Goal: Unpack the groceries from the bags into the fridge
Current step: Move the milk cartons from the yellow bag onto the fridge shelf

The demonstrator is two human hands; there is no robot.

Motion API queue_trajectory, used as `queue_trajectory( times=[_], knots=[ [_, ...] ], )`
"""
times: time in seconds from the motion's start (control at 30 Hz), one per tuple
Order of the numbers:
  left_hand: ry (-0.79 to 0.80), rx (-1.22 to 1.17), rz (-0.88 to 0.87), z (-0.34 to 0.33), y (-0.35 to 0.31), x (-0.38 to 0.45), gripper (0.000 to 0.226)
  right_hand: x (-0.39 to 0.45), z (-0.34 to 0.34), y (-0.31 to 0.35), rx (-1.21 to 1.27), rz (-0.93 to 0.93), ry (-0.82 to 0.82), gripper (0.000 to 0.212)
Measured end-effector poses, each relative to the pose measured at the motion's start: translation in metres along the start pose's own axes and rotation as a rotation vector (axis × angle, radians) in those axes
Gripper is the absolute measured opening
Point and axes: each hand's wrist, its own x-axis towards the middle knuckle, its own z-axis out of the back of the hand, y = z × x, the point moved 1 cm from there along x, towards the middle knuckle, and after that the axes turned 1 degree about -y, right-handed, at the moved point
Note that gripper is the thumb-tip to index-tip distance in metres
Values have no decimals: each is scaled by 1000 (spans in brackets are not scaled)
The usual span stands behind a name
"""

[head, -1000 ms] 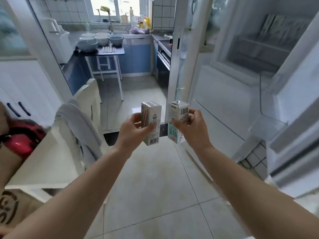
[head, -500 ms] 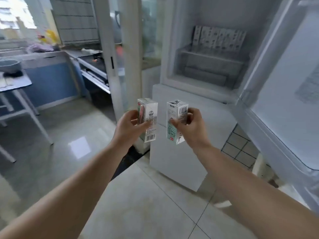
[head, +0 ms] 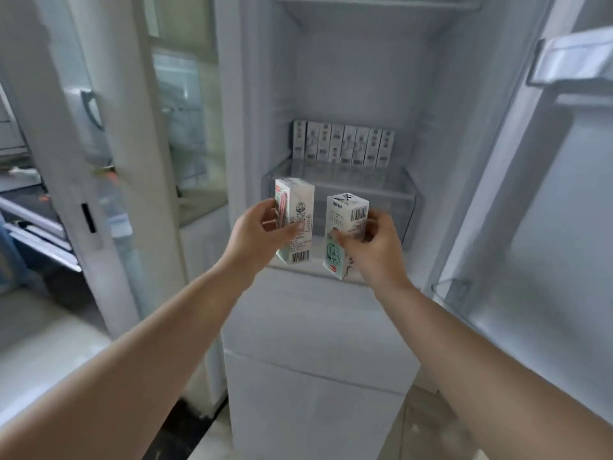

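Before the open fridge (head: 348, 78), the person holds both arms out at the level of the lower compartment. Left hand (head: 262, 234) grips one small drink carton (head: 295, 220), thumb across its front face and fingers curled behind it; the carton stands close to upright. Right hand (head: 371, 247) grips a second carton (head: 345, 234) in like manner, this one tilted a little with its top leaning away from the other. Both cartons are held in the air in front of the clear drawer (head: 381, 190), neither yet resting on any surface inside, and they sit just beside one another without touching. Behind the drawer, a row of stored cartons (head: 343, 144) of similar make stands upright side by side against the back wall, eight as far as can be counted. An upper shelf (head: 374, 1) shows nothing on the part visible. The fridge door (head: 547, 194) stands swung open on the right, its racks showing no goods in the part seen. Assessment: the task appears partly advanced, with one row already stocked and two further cartons at the point of placement. No bags are in view, so the amount of groceries left to unpack cannot be judged.
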Motion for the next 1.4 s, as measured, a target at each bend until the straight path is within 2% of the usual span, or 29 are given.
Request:
queue_trajectory(
  times=[0.1, 0.27, 0.37, 0.67, 0.9, 1.13, 1.4],
  knots=[
    [-5, -20, -30, -11, -1, 64, 39, 55, -7, 0, 29, 14, -46, 46],
    [50, -12, -76, -31, 3, 145, 34, 122, -17, -5, 77, 32, -118, 47],
    [147, -12, -88, -48, 7, 196, 46, 165, -22, -11, 61, 40, -191, 48],
    [453, -72, -98, -115, 16, 312, 59, 255, -12, -38, -73, -55, -359, 49],
    [558, -37, -58, -176, 34, 355, 48, 307, 6, -72, -121, -95, -439, 48],
    [542, 7, -11, -212, 48, 383, 52, 345, 16, -101, -110, -118, -476, 52],
    [565, -3, -32, -230, 50, 391, 62, 364, 17, -116, -122, -109, -459, 49]
  ],
)
